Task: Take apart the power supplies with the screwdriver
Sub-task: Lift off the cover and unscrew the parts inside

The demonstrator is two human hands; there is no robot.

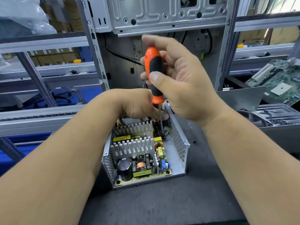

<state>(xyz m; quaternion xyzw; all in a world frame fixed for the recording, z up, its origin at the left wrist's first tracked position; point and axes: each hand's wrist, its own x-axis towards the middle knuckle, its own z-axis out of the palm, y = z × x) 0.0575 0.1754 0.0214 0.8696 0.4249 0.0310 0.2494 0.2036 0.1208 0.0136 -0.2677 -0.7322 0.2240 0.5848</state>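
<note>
Pressure should run straight down the screwdriver (155, 75) gripped by the right hand (180, 82), while the left hand (138, 104), fingers hidden, steadies the power supply (178, 143).

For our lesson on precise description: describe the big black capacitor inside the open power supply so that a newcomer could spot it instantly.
Start at the open perforated metal power supply case on the dark worktable. On its yellowish circuit board, look to the near left corner. There stands the big black cylindrical capacitor, the only tall, round, dark part, left of the yellow transformer with copper winding.
</note>
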